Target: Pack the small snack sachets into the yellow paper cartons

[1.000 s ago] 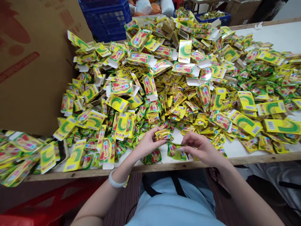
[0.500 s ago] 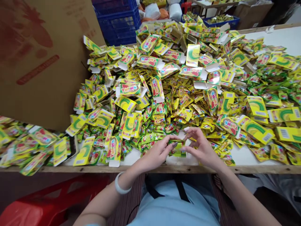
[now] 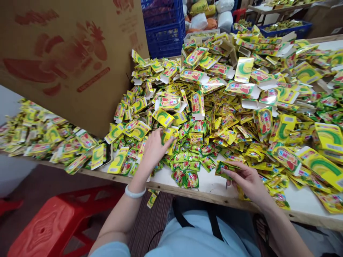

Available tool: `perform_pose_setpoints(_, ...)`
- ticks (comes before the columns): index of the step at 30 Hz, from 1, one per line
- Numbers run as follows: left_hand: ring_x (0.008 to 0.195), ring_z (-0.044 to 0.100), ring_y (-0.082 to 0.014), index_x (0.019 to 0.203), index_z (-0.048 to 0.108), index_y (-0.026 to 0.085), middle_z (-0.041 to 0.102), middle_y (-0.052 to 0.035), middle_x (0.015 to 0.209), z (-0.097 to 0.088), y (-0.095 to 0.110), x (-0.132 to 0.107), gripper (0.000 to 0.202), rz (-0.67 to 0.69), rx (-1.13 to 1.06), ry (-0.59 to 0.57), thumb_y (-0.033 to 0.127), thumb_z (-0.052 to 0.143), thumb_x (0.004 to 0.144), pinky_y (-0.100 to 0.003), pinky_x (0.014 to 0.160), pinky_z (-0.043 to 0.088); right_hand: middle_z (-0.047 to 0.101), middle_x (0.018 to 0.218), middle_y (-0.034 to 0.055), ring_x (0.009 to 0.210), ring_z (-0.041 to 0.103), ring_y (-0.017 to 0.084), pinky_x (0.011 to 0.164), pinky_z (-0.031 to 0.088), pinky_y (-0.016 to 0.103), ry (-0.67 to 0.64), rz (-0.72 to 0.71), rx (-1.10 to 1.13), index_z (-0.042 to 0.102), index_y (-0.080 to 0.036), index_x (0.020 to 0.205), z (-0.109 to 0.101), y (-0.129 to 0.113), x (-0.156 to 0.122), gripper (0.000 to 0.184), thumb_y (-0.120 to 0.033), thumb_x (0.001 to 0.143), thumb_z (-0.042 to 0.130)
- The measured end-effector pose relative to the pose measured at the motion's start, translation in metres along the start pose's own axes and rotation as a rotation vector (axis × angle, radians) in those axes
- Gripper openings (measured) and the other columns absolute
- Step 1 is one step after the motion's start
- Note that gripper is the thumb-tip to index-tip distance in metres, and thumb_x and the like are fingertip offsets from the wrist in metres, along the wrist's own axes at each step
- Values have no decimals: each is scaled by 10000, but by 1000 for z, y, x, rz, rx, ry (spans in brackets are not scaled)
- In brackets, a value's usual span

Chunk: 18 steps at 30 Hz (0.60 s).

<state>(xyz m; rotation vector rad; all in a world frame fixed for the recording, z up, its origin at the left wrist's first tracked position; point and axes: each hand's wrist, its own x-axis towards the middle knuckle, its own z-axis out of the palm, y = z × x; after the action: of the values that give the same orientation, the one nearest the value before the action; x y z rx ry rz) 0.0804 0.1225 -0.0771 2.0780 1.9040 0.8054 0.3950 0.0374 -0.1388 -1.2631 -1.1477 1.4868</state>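
Note:
A big heap of small yellow-green sachets (image 3: 214, 142) and flat yellow cartons (image 3: 284, 157) covers the white table (image 3: 206, 184). My left hand (image 3: 154, 150) reaches forward into the pile, with its fingers closed around a flat yellow carton (image 3: 169, 135). My right hand (image 3: 248, 180) stays near the table's front edge and pinches a small stack of sachets (image 3: 227, 167). A white bangle (image 3: 134, 193) sits on my left wrist.
A large brown cardboard box (image 3: 69, 57) stands at the left over the table. A blue crate (image 3: 163, 26) is behind the heap. A red plastic stool (image 3: 53, 228) stands on the floor at lower left. Another blue tray (image 3: 286, 26) sits far back.
My hands were together on one sachet; now the left has gone left into the pile onto a carton, while the right keeps the sachets. The view has swung left.

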Motion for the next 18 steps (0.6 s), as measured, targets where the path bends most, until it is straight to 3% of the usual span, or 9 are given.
perform_pose_setpoints(2,1134,532,-353,1252,525,170,582,-166,1164,3,11,-1,489,-7,117,13,458,634,872,-535,998,424,677,603,15,422,551,123,364,442,225,-14,-5,40,719,-174,1025,3,0,0,403,-484,774,776)
perform_pose_setpoints(4,1226,482,-376,1309,496,170,539,-183,1274,8,31,0,507,54,213,99,419,625,886,-568,1047,378,673,621,16,432,568,136,360,461,239,-2,-9,76,720,-179,987,6,-2,-1,407,-507,753,783)
perform_pose_setpoints(7,1416,314,-353,1359,471,220,409,-155,1470,15,64,23,438,312,252,146,185,511,924,-577,1164,231,677,640,19,461,592,153,370,484,247,9,8,75,705,-196,1026,5,-6,-3,414,-510,765,776)
perform_pose_setpoints(10,1509,158,-286,1336,483,248,324,-73,1557,21,83,72,551,653,253,-26,-14,365,866,-608,1201,99,655,600,8,450,574,157,370,484,255,8,5,57,678,-214,1082,1,-7,-6,423,-525,802,739)
perform_pose_setpoints(13,1528,106,-261,1197,541,189,319,-75,1561,27,85,125,481,842,255,-174,-44,340,827,-630,1201,32,610,536,-10,408,539,150,360,475,262,38,-20,42,678,-214,1054,-2,-9,-11,433,-556,794,732)
perform_pose_setpoints(16,1520,137,-284,1040,553,175,343,-101,1551,24,81,149,304,883,186,-228,15,452,803,-603,1214,34,637,586,0,394,524,131,329,440,242,133,-30,54,682,-213,1016,-6,-12,-18,424,-546,766,763)
perform_pose_setpoints(18,1485,233,-327,1005,527,179,404,-131,1508,17,81,142,248,804,51,-244,75,549,781,-597,1205,141,671,661,14,404,528,119,321,431,229,191,-54,61,678,-220,988,-12,-16,-21,388,-510,755,786)
